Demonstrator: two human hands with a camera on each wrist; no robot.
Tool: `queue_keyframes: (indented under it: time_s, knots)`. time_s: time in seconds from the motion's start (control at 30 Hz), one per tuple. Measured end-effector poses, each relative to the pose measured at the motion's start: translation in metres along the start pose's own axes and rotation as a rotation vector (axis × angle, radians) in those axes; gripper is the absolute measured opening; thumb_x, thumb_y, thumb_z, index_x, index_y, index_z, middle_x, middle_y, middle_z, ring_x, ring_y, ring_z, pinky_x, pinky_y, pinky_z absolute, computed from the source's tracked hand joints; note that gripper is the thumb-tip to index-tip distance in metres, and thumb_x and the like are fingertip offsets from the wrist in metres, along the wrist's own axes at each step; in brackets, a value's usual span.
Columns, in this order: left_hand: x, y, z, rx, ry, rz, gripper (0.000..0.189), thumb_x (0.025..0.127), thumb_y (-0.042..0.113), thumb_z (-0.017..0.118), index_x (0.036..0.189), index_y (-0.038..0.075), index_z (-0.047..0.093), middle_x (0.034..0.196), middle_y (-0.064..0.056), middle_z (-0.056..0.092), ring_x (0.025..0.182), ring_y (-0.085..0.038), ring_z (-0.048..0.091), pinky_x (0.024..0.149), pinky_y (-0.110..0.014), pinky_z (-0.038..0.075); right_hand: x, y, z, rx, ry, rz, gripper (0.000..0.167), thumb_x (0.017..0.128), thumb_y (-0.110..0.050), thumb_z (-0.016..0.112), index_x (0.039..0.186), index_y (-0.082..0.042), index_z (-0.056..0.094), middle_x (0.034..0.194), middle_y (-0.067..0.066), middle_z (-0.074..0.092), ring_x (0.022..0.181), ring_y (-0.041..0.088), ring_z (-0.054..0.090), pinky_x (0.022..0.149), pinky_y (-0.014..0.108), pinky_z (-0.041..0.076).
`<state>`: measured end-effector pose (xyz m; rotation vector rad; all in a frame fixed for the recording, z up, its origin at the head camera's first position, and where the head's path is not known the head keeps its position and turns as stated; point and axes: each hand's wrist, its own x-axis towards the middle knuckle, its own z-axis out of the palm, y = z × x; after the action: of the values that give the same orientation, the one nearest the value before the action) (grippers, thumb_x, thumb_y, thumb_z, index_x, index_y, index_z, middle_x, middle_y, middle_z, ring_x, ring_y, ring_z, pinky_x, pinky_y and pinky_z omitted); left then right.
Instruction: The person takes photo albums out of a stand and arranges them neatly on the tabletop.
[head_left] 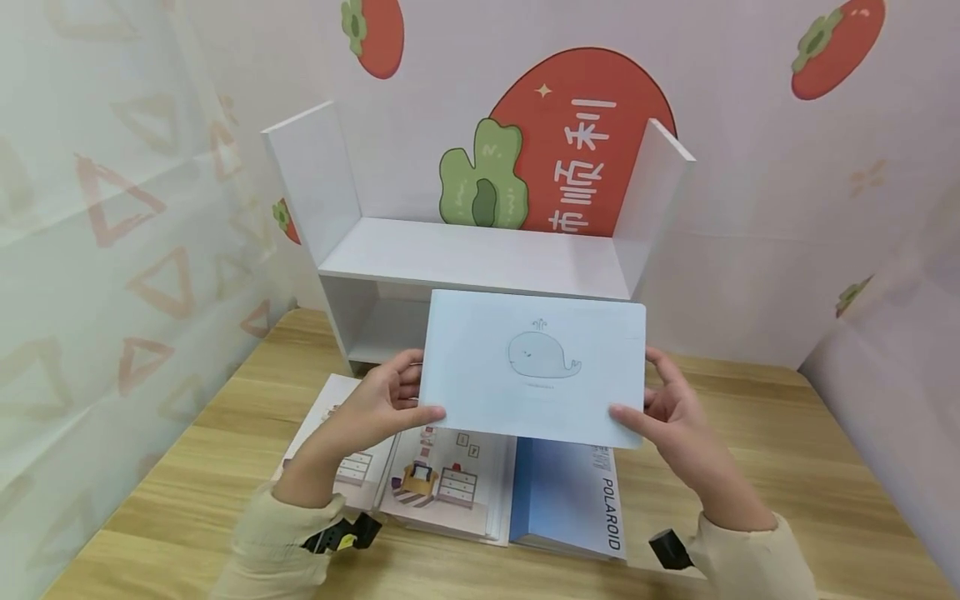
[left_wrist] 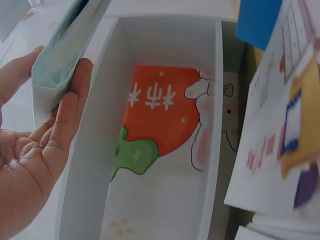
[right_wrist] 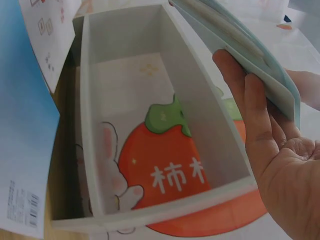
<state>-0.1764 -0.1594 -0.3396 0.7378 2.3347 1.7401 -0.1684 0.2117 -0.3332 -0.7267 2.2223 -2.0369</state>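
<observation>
Both hands hold up a pale blue album [head_left: 480, 367] with a whale drawing on its cover, in front of the white shelf [head_left: 457, 254]. At its left edge, my left hand [head_left: 382, 404] grips it with the thumb on the cover and the fingers behind. My right hand [head_left: 672, 417] pinches the lower right corner the same way. The left wrist view shows the album [left_wrist: 47, 95] edge-on between thumb and fingers. In the right wrist view, fingers lie along the album's underside [right_wrist: 240, 57], and loose-looking inner sheets show between its covers.
Below the album, two white books with furniture pictures [head_left: 348, 468] [head_left: 480, 517] and a blue book marked POLAROID [head_left: 566, 500] lie side by side on the wooden table [head_left: 750, 433]. The shelf's side panels [head_left: 311, 179] rise at both ends. Patterned cloth walls [head_left: 750, 192] surround the table.
</observation>
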Motion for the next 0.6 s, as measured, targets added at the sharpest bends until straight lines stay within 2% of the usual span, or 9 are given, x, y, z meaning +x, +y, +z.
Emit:
queue_keyframes:
  time_s: [0.2,0.47,0.6]
  knots:
    - [0.008,0.006,0.012,-0.031,-0.02,0.023,0.066,0.09,0.013,0.073,0.143,-0.003,0.037,0.132,-0.025,0.061,0.115,-0.034,0.065,0.089,-0.027,0.057,-0.011,-0.006,-0.014,0.007,0.008,-0.039,0.065,0.091,0.016,0.056,0.141,-0.021,0.036,0.098,-0.004,0.077,0.083,0.012,0.075,0.071,0.025,0.06]
    - [0.023,0.015,0.027,-0.041,-0.049,0.025,0.061,0.09,0.013,0.073,0.14,-0.001,0.041,0.127,-0.022,0.064,0.11,-0.028,0.067,0.089,-0.028,0.057,-0.025,-0.01,-0.033,-0.008,0.031,-0.086,0.064,0.091,0.02,0.05,0.141,-0.019,0.038,0.098,-0.004,0.077,0.082,0.01,0.075,0.07,0.022,0.059]
    - [0.028,0.018,0.036,-0.036,-0.067,0.018,0.062,0.091,0.014,0.073,0.141,-0.001,0.041,0.126,-0.022,0.064,0.11,-0.026,0.067,0.09,-0.029,0.057,-0.031,-0.007,-0.044,0.021,0.028,-0.121,0.067,0.09,0.024,0.047,0.143,-0.016,0.037,0.098,0.0,0.077,0.081,0.011,0.075,0.068,0.022,0.059]
